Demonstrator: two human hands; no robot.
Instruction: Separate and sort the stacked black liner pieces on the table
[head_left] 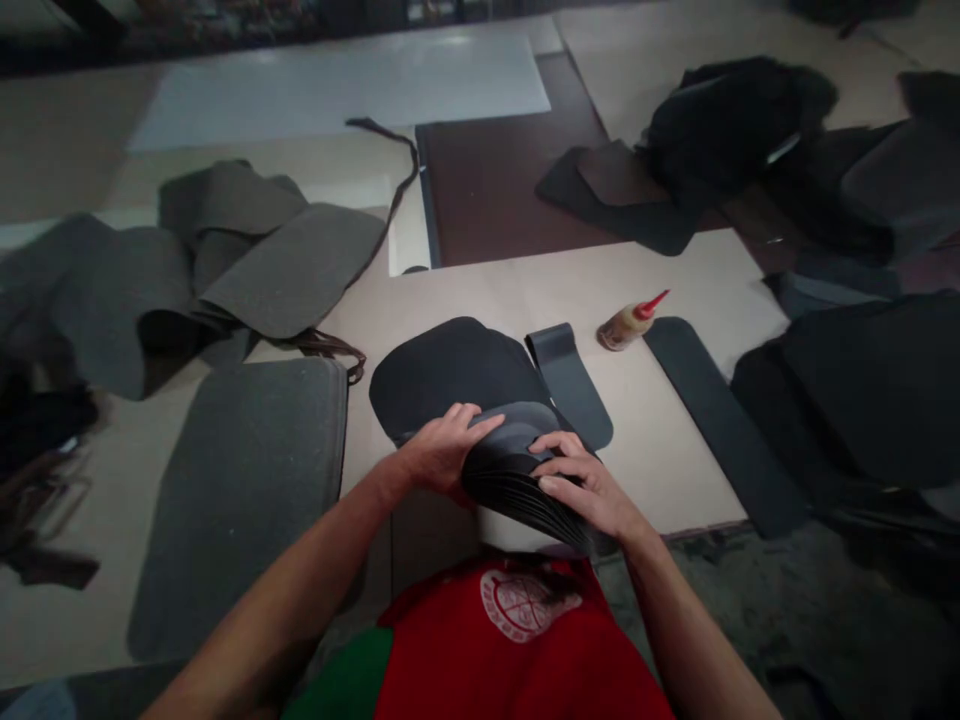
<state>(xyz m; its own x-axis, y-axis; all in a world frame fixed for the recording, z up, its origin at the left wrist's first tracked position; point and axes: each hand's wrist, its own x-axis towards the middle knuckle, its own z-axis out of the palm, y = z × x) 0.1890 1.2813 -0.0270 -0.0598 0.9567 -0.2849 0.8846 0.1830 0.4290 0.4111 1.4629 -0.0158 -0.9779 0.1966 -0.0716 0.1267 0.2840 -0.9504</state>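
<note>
A stack of thin black sheets [525, 490], bent over in a curve with fanned edges, is between my two hands at the table's near edge. My left hand [450, 445] grips its left side, thumb and fingers around the edge. On the right, my right hand [577, 480] is wrapped over the sheets with its fingers on top. Flat dark sheets with rounded corners [457, 375] lie just beyond, joined to or under the bent part; I cannot tell which. A folded black strip [574, 385] lies close to the right.
A glue bottle with a red nozzle [628, 322] leans on the table beside a long dark strip [720, 420]. Grey panels [247, 480] and loose grey pieces [300, 265] lie left. Black pieces [735, 130] are heaped at right. A white sheet [360, 85] lies at the back.
</note>
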